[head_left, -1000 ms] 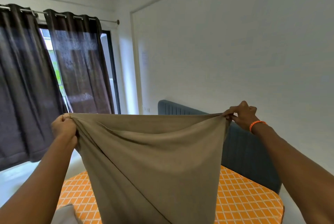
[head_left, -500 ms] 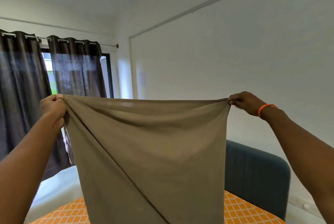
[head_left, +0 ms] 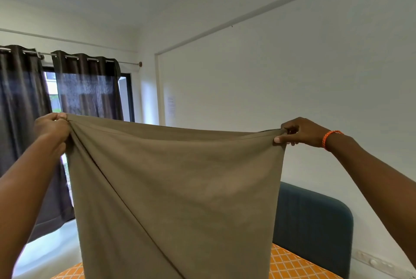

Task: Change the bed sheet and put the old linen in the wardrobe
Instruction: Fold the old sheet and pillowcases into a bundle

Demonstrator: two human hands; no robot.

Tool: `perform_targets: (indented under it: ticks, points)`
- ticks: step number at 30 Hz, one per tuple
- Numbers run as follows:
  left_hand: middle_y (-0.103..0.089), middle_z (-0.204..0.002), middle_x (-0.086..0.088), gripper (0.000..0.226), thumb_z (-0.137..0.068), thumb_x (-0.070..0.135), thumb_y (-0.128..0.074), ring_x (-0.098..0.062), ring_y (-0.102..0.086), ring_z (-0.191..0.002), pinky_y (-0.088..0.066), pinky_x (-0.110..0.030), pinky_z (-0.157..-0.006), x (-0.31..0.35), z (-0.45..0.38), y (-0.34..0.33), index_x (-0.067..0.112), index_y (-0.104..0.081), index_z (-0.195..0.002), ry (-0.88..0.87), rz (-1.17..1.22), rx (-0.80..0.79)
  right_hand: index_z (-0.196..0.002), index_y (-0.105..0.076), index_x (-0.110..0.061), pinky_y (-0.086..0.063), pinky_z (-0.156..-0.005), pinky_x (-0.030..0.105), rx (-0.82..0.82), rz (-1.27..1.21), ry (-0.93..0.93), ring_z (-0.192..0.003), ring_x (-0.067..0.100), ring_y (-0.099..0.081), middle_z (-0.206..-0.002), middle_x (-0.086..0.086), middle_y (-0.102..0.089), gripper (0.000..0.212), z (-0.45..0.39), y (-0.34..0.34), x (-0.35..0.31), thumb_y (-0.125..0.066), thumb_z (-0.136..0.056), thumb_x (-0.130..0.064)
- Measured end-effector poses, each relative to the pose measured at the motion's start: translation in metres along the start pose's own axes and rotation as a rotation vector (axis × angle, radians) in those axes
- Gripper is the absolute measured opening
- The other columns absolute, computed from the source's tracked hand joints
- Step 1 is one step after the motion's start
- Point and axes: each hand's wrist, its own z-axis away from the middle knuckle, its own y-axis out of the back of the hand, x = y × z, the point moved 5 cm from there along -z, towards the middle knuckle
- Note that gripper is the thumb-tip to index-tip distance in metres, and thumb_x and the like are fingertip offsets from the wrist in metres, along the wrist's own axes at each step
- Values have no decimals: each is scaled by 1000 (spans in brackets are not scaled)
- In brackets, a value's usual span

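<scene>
The bed sheet (head_left: pixel 175 188) hangs in the middle, between the left hand (head_left: pixel 50 129) at 9 o'clock and the right hand (head_left: pixel 300 131) at 3 o'clock. The curtains (head_left: pixel 87 89) are behind it at 10 o'clock. The headboard (head_left: pixel 315 222) and mattress (head_left: pixel 292 265) are behind it at 5 o'clock.

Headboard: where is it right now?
In the head view the blue headboard is lower right, against the white wall, behind the orange patterned mattress and partly hidden by the held-up brown sheet.
</scene>
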Motion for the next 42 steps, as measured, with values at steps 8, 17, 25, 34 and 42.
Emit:
perform_targets:
  ticks: [8, 17, 25, 34, 42]
  points:
    - [-73, -119, -3, 29, -100, 36, -58, -24, -66, -100, -50, -31, -91, 33, 44, 1, 23, -77, -117, -54, -9, -1, -72, -76, -7, -57, -73, 29, 82, -186, 57, -73, 23, -67, -73, 13, -70, 30, 6, 16, -12, -77, -93, -29]
    - [-76, -116, -9, 34, -90, 43, -63, -31, -73, -102, -61, -48, -93, 39, 3, 3, 28, -79, -116, -99, -59, -52, -73, -54, -1, -55, -64, 39, 461, -137, 15, -57, 30, -66, -60, 15, -65, 19, 6, 31, -29, -62, -90, -3]
    - [-65, -46, 3, 24, -116, 20, -31, -7, -59, -32, -39, -14, -30, 93, 27, -24, 21, -51, -102, -53, 60, -263, -111, -56, -24, -58, -68, 39, 704, -107, -152, -76, 34, -67, -92, 15, -65, 29, -28, 65, -22, -64, -95, -1]
    - [-71, -100, -27, 41, -116, 27, -32, -22, -74, -53, -63, -33, -50, 120, 31, -65, 7, -49, -147, 5, 174, -306, -101, -75, -13, -52, -82, 44, 880, 212, -322, -88, 41, -60, -105, 18, -66, 18, -40, 96, -20, -57, -102, -17]
    - [-59, -143, -29, 44, -116, 27, -15, -46, -64, -123, -64, -45, -73, 157, 78, -121, 12, -54, -130, 109, 218, -385, -86, -54, 12, -61, -78, 42, 653, -671, -521, -88, 38, -67, -53, 13, -67, 23, -81, 119, 8, -51, -103, -3]
